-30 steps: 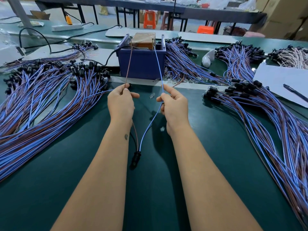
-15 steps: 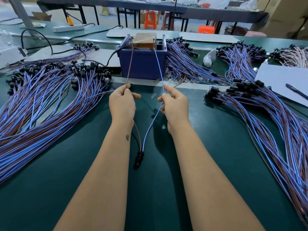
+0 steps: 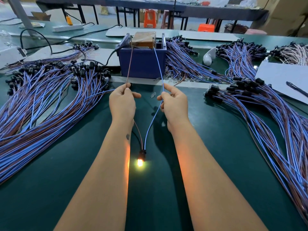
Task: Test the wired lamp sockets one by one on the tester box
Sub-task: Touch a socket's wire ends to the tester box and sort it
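Both hands hold one wire each up to the tester box, and the bulb glows.

The left hand [image 3: 122, 104] pinches the brown wire [image 3: 129, 64]; the right hand [image 3: 174, 105] pinches the blue wire [image 3: 158, 64]. Both wires run up to the blue tester box [image 3: 143, 64] and down to the black socket [image 3: 142, 153], which lies on the green table [image 3: 50, 189] between the forearms with its bulb [image 3: 140, 162] lit. Wire bundles [image 3: 41, 100] lie left and right; stools [image 3: 150, 18] stand behind.

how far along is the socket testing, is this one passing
In hand: left hand holds the brown wire, right hand the blue wire, both up to the tester box; this socket's bulb glows. Which side piles are done or left, I cannot tell.
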Demonstrator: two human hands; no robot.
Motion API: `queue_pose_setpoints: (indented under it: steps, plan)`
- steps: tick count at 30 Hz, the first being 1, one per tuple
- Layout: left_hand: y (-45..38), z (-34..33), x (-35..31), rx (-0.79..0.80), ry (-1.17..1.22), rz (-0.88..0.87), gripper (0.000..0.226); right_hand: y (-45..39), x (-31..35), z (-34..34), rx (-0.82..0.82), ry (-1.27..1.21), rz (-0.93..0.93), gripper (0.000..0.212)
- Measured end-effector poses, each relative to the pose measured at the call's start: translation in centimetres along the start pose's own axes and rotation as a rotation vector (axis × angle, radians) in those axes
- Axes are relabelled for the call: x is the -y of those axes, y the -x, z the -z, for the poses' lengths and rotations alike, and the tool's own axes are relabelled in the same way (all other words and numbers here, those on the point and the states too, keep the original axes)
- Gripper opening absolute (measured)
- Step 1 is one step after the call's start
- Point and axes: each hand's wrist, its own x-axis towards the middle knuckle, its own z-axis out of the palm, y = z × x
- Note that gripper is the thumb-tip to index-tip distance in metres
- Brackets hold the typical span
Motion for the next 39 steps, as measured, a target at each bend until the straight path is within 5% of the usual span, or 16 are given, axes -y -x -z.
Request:
queue_pose_setpoints:
  steps: [13,27,39]
  plan:
    - [0.1,0.0,-0.2,0.016,-0.004,0.006,0.026,0.5,0.3,0.0,0.003,0.067,0.058,0.039]
    - [2.0,-0.4,-0.5,0.317,-0.114,-0.109,0.015,1.9,0.7,-0.2,0.097,0.301,0.3,0.018]
    - [2.1,0.0,-1.0,0.363,-0.019,-0.075,0.03,2.0,1.6,1.2,0.225,0.23,0.306,0.026]
